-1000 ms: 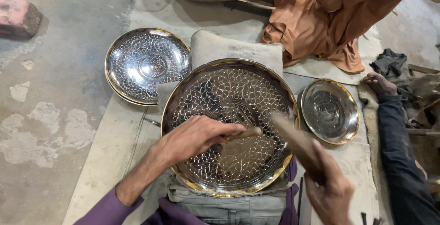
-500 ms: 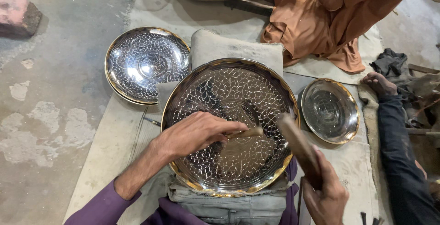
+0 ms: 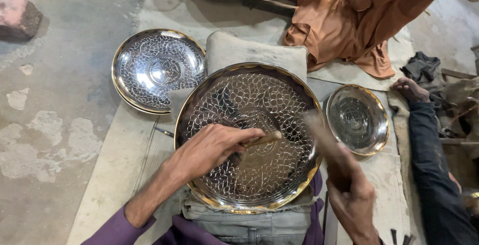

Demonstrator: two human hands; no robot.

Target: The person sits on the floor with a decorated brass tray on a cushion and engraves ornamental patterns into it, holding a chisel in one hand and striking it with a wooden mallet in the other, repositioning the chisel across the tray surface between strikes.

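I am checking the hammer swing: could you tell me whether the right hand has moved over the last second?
Yes. The right hand has drawn slightly down and back, toward the person, away from the small plate; its hammer is blurred over the large plate's rim.

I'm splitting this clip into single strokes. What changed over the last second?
The right hand drew its blurred wooden striker back, up and away from the chisel. The left hand kept its grip on the chisel, tip on the large engraved tray. That tray, the plate at left and the small plate at right stayed put.
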